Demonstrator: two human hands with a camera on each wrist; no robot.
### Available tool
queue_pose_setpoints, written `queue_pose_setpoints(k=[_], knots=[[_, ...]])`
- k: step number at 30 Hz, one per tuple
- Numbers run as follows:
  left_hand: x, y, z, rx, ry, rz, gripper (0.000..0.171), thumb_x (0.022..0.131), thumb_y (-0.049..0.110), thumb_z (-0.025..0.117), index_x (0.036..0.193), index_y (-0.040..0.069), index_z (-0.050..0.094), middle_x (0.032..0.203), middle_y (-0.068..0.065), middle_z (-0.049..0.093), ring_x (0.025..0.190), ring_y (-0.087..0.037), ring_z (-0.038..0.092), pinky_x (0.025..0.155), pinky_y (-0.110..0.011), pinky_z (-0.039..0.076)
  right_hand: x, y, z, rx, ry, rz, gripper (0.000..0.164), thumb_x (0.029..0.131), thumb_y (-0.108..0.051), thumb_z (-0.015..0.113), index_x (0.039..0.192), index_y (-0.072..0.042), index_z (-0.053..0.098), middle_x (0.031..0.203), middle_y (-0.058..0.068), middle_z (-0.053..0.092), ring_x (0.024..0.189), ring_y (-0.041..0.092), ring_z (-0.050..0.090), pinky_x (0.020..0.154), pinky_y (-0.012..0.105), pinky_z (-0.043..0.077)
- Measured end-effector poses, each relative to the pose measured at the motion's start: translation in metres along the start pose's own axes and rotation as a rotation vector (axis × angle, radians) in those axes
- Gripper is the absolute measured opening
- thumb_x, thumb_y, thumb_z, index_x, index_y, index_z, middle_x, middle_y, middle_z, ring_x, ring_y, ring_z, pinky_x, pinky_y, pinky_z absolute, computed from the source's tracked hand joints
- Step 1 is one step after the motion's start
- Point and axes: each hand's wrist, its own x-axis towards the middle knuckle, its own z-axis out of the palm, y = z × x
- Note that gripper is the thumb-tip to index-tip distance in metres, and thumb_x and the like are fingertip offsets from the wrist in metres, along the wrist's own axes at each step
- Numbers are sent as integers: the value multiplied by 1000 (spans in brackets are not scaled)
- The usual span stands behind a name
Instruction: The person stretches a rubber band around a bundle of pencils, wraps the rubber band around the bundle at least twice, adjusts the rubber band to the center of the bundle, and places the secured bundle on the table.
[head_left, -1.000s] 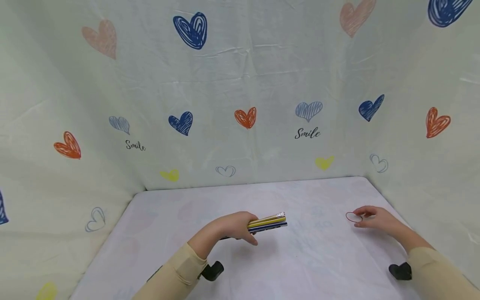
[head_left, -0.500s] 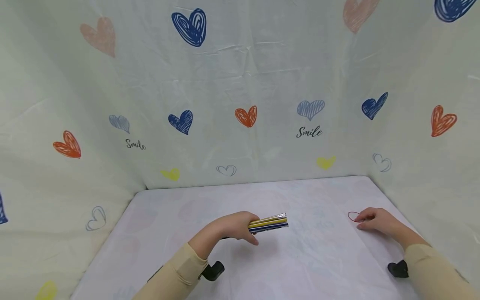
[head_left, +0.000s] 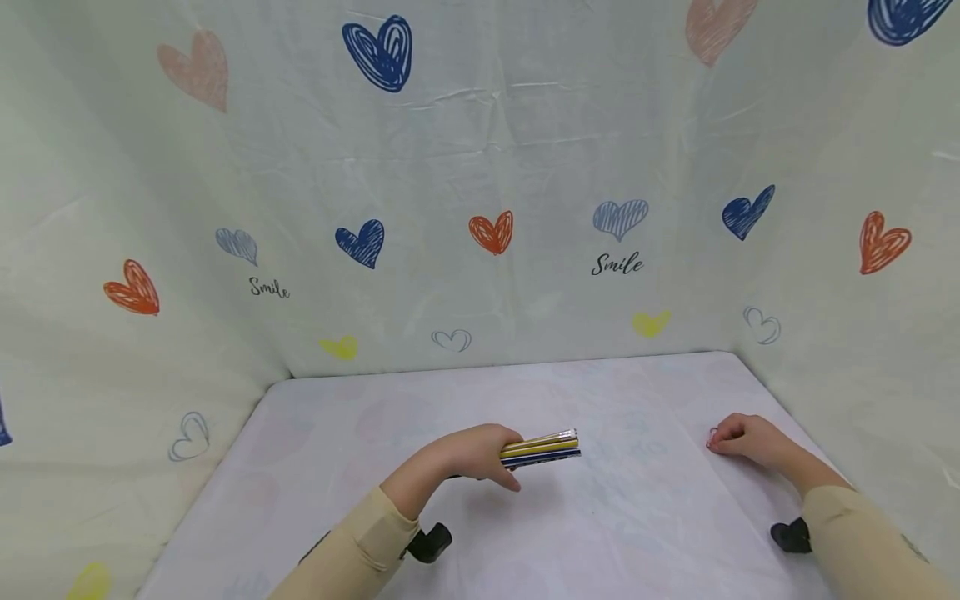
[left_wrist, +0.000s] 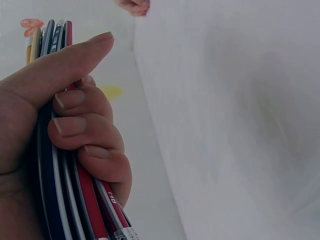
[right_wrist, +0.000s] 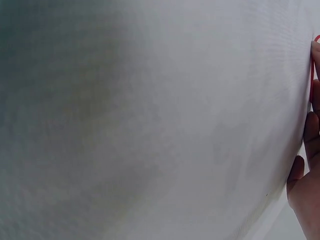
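Note:
A bundle of pencils (head_left: 542,448) is gripped in my left hand (head_left: 480,454) above the middle of the table. In the left wrist view, curled fingers (left_wrist: 87,127) wrap around the pencils (left_wrist: 62,200); red, dark blue and yellowish shafts show, one marked HB. Over at the right side of the table, my right hand (head_left: 753,439) is low on the cloth, its fingertips pinching a thin red rubber band (head_left: 712,432). Only a small part of the band sticks out. The right wrist view catches the fingers and the red band (right_wrist: 312,80) at its right edge.
A white cloth covers the table (head_left: 622,517). Behind it and at both sides hangs a pale curtain (head_left: 420,167) printed with hearts and the word Smile. Each sleeve has a black wrist camera (head_left: 430,543) beneath it.
The fingers of my right hand have come together on the rubber band, and its loop, wide before, is now mostly hidden. My left hand with the pencils has barely moved.

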Motion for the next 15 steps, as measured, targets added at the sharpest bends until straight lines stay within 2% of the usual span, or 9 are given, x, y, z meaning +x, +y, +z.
queue_pose_setpoints(k=[4, 9, 15], knots=[[-1, -1, 0, -5, 2, -6, 31, 76, 19, 84, 103, 15, 67, 81, 7, 58, 74, -11, 54, 67, -27, 47, -2, -4, 0, 0, 12, 17, 15, 86, -17, 74, 87, -5, 65, 91, 5, 60, 84, 20, 51, 71, 30, 45], [-3, -1, -1, -12, -2, -11, 32, 76, 19, 84, 103, 15, 67, 81, 7, 58, 74, -11, 54, 66, -27, 47, -5, -1, 0, -6, 19, 36, 15, 87, -20, 73, 88, -5, 70, 93, 6, 66, 85, 19, 53, 70, 27, 45], [-3, -1, -2, -7, -5, -5, 31, 77, 18, 84, 103, 15, 67, 81, 7, 58, 72, -11, 54, 64, -27, 47, -10, -9, 3, 55, 31, 40, 11, 88, -17, 71, 85, -6, 71, 92, 5, 70, 82, 13, 56, 68, 25, 45]])
